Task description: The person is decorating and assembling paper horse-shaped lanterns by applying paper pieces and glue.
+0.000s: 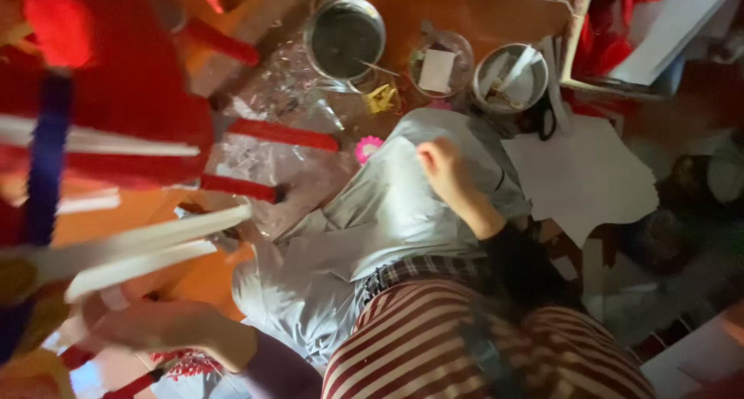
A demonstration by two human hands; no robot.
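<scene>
Grey, soft cloth [387,213] lies rumpled over the person's lap, and the right hand [446,170] rests on it with fingers curled shut. The left hand [155,325] grips pale flat sticks [147,244] of a red frame [116,112]. Round metal tins [345,39] stand on the orange floor [457,8] beside white paper [585,174].

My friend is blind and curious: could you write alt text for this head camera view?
Seen from above, a person's left hand grips the pale sticks of a red and blue frame, while the right hand rests on grey cloth over the lap. Three round containers and torn white paper lie on the orange floor beyond.
</scene>
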